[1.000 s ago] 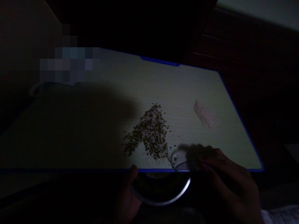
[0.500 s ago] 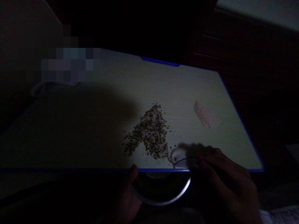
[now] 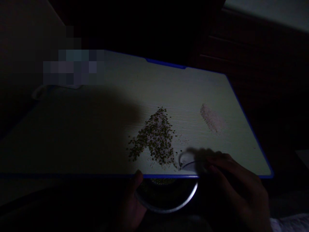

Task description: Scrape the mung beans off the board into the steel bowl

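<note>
Green-and-white grain pile [image 3: 158, 138] lies on the board [image 3: 178, 87], near middle; left hand [image 3: 134, 206] grips the near bowl [image 3: 191, 194], right hand [image 3: 241, 187] pinches a thin tool [image 3: 191, 165].

A person's left hand [image 3: 134, 204] sits low, thumb [image 3: 138, 178] upright; the right hand [image 3: 243, 190] angles leftward, fingers [image 3: 224, 161] bent in a pinch.

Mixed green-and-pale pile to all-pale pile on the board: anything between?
Head view: scattered pale grains near the mixed pile, then bare board up to the all-pale pile.
</note>
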`<state>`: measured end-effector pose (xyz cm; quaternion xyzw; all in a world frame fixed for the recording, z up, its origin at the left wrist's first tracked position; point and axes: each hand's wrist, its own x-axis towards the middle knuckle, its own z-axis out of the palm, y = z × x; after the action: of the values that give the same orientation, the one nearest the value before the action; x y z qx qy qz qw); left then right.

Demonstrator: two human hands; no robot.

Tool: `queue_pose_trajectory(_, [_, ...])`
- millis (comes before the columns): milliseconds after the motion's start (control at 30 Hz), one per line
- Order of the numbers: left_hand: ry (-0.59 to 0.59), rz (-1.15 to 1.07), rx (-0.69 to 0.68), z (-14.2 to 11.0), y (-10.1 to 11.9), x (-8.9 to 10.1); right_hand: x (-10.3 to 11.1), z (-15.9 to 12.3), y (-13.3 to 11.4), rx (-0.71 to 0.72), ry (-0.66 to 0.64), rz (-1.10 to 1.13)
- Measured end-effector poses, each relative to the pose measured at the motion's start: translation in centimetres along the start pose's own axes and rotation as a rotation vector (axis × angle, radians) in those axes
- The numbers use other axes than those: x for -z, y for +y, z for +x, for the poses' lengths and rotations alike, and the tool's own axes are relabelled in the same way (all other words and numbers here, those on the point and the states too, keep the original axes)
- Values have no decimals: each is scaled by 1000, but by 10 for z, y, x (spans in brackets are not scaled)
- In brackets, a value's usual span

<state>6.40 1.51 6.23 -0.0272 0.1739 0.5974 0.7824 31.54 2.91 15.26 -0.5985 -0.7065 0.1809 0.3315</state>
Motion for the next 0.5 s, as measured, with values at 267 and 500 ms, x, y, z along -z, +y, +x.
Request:
queue_pose_trajectory(267, [-45,-43,4,-1,0,-5,-1,5,-5,-6,49,33])
queue_pose_trajectory(500, [-108,-75,2,-1,-1,-2,-1,7,-6,36,28,5])
